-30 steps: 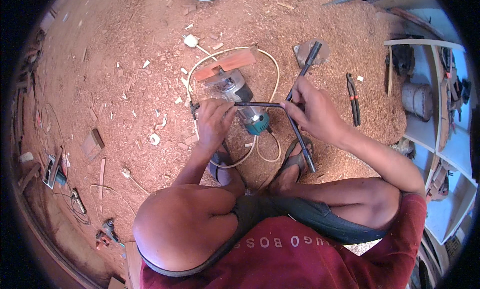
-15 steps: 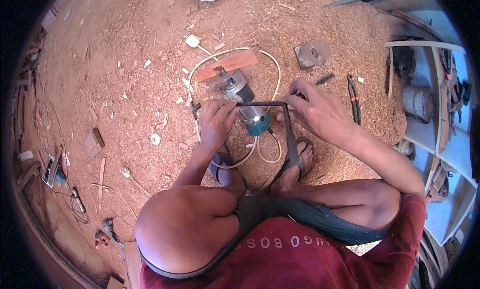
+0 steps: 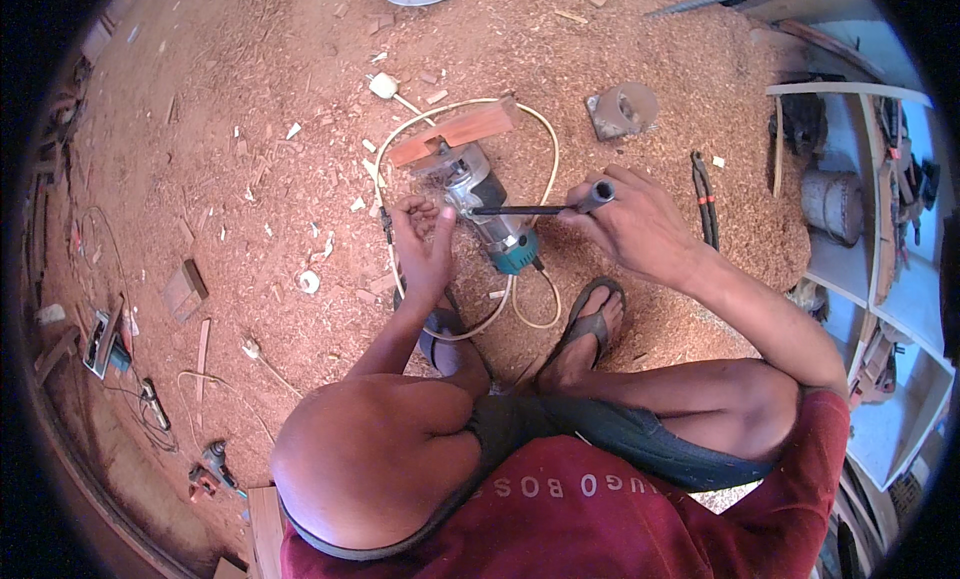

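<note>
My right hand [image 3: 632, 219] grips a dark L-shaped wrench. The hollow, thick end of this L-shaped wrench [image 3: 601, 192] tilts up toward me, and its thin arm runs left across a trim router. Whether the thin tip touches the router is hard to tell. The trim router [image 3: 490, 201], silver with a teal end, lies on its side on the ground between my feet. Beside it, left of the thin tip, is my left hand [image 3: 424, 249], its fingers loosely curled, thumb apart, holding nothing. A reddish wood block [image 3: 470, 130] lies at the router's far end.
A cream power cord [image 3: 556, 144] loops around the router, with a white plug [image 3: 383, 85] beyond. Pliers [image 3: 705, 204] and a clear round router base [image 3: 630, 110] lie to the right, near shelves [image 3: 845, 264]. Wood chips cover the ground. Another power tool [image 3: 110, 344] lies far left.
The wrench's thick arm has swung from pointing down toward my foot to pointing up. My left hand has let go of its thin arm and drawn slightly back to the left.
</note>
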`<control>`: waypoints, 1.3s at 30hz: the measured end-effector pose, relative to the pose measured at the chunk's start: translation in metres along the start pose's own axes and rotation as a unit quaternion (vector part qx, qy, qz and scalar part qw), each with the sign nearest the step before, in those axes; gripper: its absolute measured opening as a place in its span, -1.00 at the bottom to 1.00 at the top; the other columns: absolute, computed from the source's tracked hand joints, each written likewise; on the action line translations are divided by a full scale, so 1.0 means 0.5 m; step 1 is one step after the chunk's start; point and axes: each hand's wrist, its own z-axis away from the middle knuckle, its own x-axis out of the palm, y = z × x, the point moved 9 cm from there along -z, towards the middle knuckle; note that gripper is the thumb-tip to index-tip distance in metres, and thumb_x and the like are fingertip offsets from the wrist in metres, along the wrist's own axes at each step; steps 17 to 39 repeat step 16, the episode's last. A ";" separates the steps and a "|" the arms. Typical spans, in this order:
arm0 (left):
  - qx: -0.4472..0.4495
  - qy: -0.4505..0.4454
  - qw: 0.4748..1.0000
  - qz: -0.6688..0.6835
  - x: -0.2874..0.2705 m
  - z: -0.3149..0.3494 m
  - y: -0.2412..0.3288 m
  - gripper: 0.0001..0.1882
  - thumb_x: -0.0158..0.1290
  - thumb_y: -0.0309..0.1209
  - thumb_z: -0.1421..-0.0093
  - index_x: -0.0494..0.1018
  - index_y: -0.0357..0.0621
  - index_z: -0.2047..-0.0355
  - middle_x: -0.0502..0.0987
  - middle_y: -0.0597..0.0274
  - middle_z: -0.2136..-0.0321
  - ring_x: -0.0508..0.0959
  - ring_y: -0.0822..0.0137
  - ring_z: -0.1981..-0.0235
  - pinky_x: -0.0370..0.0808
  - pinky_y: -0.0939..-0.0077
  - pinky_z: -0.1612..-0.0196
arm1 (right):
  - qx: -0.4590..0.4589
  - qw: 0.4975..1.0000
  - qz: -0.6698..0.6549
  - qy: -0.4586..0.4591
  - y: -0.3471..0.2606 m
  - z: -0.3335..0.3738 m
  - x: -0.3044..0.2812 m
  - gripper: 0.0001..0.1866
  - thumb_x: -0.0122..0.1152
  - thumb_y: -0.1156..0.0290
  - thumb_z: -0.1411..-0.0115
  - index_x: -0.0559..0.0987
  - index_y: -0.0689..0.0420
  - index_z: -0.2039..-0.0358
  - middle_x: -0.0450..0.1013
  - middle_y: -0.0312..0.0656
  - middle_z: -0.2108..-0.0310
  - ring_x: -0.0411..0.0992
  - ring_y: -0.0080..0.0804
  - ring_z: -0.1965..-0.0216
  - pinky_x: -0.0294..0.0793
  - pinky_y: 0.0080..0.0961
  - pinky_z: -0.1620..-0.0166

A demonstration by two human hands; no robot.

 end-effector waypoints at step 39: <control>-0.291 0.008 0.943 0.159 0.082 -0.059 -0.047 -0.63 0.30 -0.27 -0.21 0.59 -0.31 0.11 0.62 0.19 0.15 0.52 0.43 0.12 0.40 0.50 -0.08 | 0.361 0.892 -0.037 -0.270 0.345 0.200 0.211 -0.42 -0.15 -0.10 -0.43 0.55 0.22 0.07 0.52 0.26 0.14 0.49 0.20 0.02 0.41 0.00 -0.08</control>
